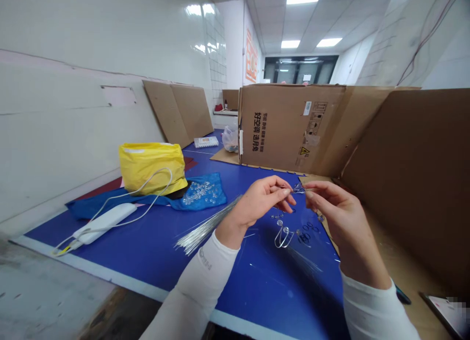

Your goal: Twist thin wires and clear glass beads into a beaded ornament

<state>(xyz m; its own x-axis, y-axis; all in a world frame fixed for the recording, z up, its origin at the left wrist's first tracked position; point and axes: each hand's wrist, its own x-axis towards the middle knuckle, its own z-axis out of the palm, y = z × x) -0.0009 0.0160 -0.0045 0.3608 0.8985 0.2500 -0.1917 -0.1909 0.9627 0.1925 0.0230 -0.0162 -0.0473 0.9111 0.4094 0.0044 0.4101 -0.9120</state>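
My left hand (267, 199) and my right hand (332, 203) are raised over the blue tabletop (235, 286), fingertips close together. Both pinch a thin wire (299, 192) that spans the small gap between them; its ends are hidden by the fingers. Below lies a bent wire piece with clear beads (283, 237). Several small black rings (305, 235) sit to its right, under my right hand. A bundle of straight thin wires (205, 227) lies left of my left forearm, partly hidden by it.
Clear beads (201, 192) rest on a blue cloth (219, 188) beside a yellow bag (152, 166). A white power strip (106, 222) with a cable is at the left. A large cardboard box (290, 129) walls the back; a dark cardboard panel (414, 183) stands at right.
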